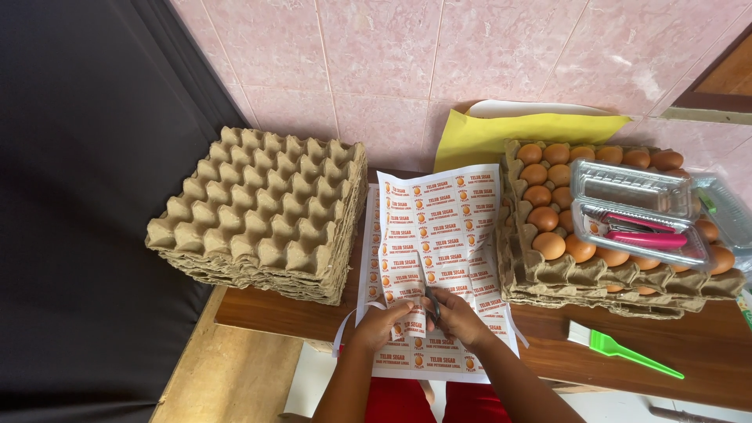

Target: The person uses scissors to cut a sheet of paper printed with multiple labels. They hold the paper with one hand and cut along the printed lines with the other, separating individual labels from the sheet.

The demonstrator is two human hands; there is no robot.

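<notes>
Both hands work at the near edge of a printed label sheet [439,235] that lies on the wooden table [705,337] between two stacks of egg trays. Right hand [458,317] is closed around a pair of scissors [433,301], whose dark blades show between the two hands, set into the paper. Left hand [381,323] pinches the sheet just beside the blades, fingers closed on the paper; a thin cut strip [345,327] curls off to the left of that hand.

Sheet: white, rows of small orange-and-white labels, its far end propped up toward the tiled wall [392,55].

Containers:
- Left: stack of empty moulded-pulp egg trays [262,211], all cups bare.
- Right: second stack of pulp trays [619,274]; the top one is filled with brown eggs [548,244].
- Clear plastic box [642,231] rests on top of those eggs; inside are pink-handled tools, kind not clear through the plastic. Its hinged lid [630,188] stands open behind it.

Other: yellow paper [501,129] leans on the wall behind the egg stack. Green-handled brush [627,350] lies on the table in front of the egg stack, well apart from the hands. Dark cloth [86,196] hangs to the left.
</notes>
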